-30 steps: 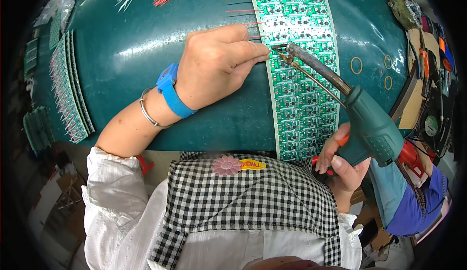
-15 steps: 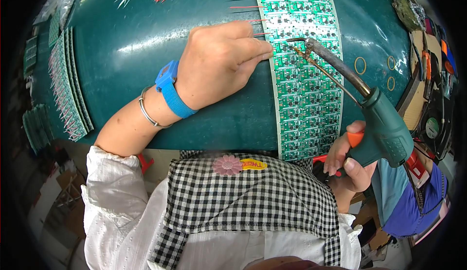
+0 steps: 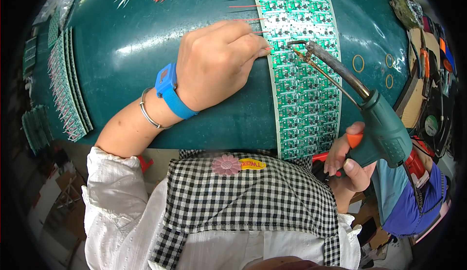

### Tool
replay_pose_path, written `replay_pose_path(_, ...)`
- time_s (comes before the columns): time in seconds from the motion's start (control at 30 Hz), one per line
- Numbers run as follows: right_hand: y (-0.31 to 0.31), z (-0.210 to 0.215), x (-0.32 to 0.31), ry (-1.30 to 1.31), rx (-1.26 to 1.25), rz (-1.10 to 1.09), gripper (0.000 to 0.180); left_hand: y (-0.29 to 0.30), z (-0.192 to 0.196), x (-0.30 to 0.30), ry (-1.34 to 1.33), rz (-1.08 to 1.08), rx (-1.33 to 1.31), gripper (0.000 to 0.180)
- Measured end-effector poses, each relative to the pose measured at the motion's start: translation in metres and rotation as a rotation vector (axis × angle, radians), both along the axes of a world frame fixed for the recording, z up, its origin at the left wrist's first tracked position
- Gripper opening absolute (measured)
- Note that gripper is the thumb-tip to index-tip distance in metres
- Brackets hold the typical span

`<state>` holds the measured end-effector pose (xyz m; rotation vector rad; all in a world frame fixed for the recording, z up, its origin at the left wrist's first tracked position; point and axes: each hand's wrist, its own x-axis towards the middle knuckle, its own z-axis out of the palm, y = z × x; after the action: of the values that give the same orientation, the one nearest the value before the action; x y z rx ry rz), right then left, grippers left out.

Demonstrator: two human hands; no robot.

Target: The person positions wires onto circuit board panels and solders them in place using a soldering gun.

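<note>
left hand (image 3: 216,65) grip pinches a wire at the panel's (image 3: 301,85) left edge; right hand (image 3: 348,165) grips soldering gun (image 3: 374,124).

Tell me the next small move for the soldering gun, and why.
Probably lower the soldering gun tip slightly left, onto the joint by the left hand's fingertips. The tip hangs just right of them over the circuit board strip, while the fingertips pin a thin red lead at the strip's left edge. The right hand grips the handle.
</note>
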<state>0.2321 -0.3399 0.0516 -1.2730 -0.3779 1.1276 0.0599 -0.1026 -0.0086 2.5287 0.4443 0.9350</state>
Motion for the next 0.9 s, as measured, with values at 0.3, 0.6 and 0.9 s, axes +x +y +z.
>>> replay_pose_path(0.3,-0.008,0.003,-0.001,-0.019,-0.021,0.023,0.055,-0.006,0.004,-0.005,-0.002,-0.087,0.111,0.025)
replay_pose_path(0.6,-0.015,-0.003,-0.002,0.025,-0.092,0.052,0.055,-0.007,0.0,-0.005,-0.006,-0.124,0.007,0.027)
replay_pose_path(0.9,-0.018,-0.008,-0.003,-0.013,-0.081,0.03,0.056,-0.009,0.005,-0.005,0.02,-0.118,-0.017,0.028)
